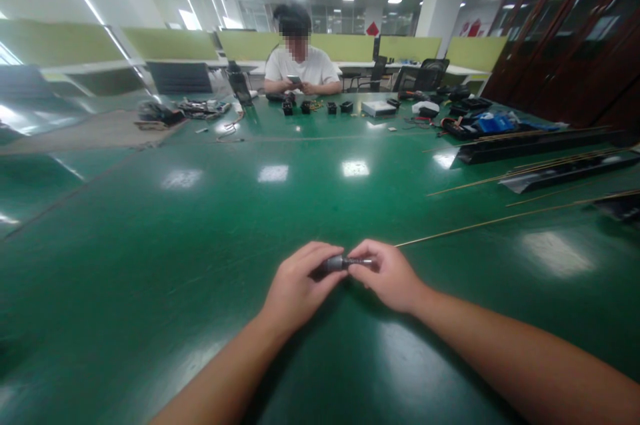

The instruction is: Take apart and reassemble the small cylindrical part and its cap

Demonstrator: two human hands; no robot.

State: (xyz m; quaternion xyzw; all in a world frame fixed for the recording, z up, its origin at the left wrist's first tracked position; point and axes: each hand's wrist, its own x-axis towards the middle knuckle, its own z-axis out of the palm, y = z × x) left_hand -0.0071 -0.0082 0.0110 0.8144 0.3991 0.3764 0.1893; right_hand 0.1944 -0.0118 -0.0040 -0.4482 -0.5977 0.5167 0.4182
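Observation:
In the head view my left hand [305, 281] is closed round the grey barrel [334, 263] of a small screwdriver-like tool. My right hand [387, 275] pinches the tool's dark, narrower front part, and a shiny metal end [368, 262] shows between its fingers. Held level, the tool lies crosswise between both hands, low over the green table. The palms hide part of it, and its exact kind is unclear. Just beyond my right hand, a thin brass-coloured rod [465, 231] runs off to the right.
Black channel-shaped pieces [530, 145] and more thin rods lie at the right on the glossy green table [225, 211]. Small black parts [332, 107], a white box [379, 108] and blue items [495, 122] line the far side. A seated person [303, 68] there holds a phone.

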